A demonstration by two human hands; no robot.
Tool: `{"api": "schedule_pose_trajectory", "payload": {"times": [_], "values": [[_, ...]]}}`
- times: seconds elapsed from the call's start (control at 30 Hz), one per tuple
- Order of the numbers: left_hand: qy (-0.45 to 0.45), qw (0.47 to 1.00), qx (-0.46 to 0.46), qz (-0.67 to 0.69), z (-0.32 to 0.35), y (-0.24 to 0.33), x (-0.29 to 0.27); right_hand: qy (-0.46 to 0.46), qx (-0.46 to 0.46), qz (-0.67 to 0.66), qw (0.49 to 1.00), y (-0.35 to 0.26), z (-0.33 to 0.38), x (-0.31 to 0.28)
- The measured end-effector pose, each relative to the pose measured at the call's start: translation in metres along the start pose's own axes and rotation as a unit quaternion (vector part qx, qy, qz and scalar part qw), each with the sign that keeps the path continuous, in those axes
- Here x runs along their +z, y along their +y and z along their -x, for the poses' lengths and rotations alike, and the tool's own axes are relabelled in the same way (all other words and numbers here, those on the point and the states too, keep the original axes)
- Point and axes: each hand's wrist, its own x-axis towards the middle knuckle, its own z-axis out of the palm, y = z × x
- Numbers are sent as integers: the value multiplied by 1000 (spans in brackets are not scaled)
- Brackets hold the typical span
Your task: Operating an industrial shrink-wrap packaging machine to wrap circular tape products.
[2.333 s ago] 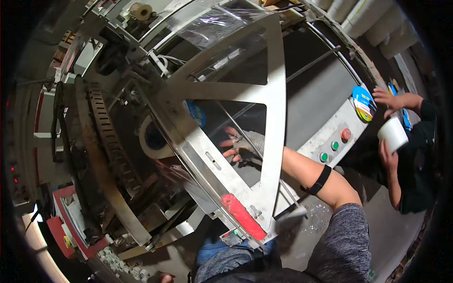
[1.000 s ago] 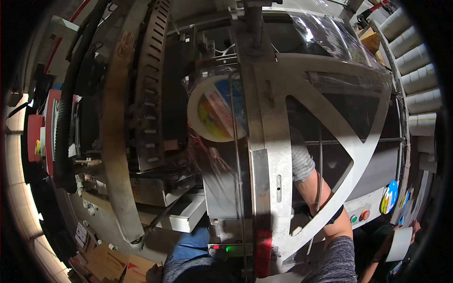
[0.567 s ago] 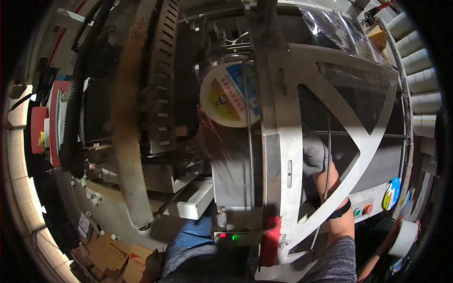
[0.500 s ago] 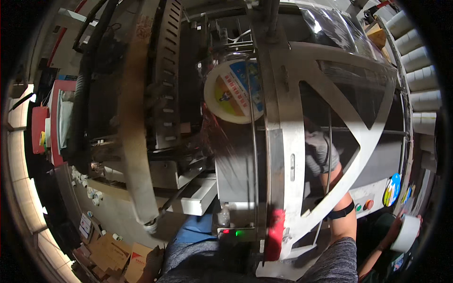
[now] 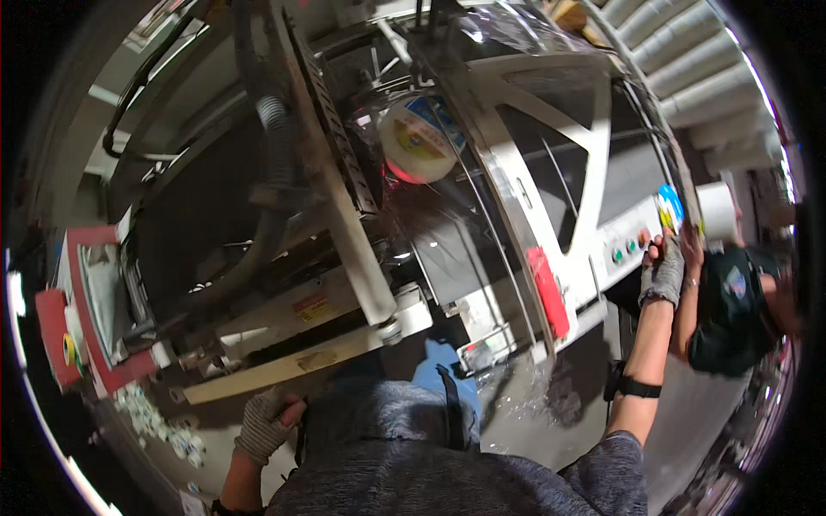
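Note:
My right hand (image 5: 662, 273), in a grey fingerless glove, reaches out beside the control panel (image 5: 625, 246) with its fingers curled. Right by its fingertips is a round blue-and-yellow printed disc (image 5: 669, 208); whether they touch cannot be seen. Low on the left, my left hand (image 5: 265, 425), gloved alike, hangs by my side with its fingers curled in; anything inside is hidden. A round white tub (image 5: 420, 142) with a printed coloured top lies inside the machine in clear film, away from both hands.
The machine's white slotted frame (image 5: 551, 215) and metal arm (image 5: 348, 232) stand before me. A co-worker (image 5: 731, 301) on the right has a hand (image 5: 692, 249) near a white cylinder (image 5: 718, 211). White rolls (image 5: 650, 30) line the far right. Clear film (image 5: 525, 396) hangs below the frame.
My right hand has come out from behind the frame to the panel's right end. My left hand shows more clearly. The view has turned, and the co-worker's white cylinder sits higher in it.

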Motion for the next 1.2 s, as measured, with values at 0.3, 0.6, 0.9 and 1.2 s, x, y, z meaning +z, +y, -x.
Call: {"api": "schedule_pose_trajectory", "payload": {"times": [0.3, 0.6, 0.9, 1.2], "values": [[-53, 978, 166, -119, 12, 24, -84, -129, 107, 181, 969, 52, 280, 70], [-142, 949, 242, -143, -10, 56, -74, -151, 107, 439, 879, 134, 257, 127], [-194, 960, 84, -185, -41, 46, -70, -232, -218, 491, 811, 179, 190, 204], [-183, 960, 165, -136, -37, 51, -90, -285, -341, 515, 733, 222, 178, 228]]}}
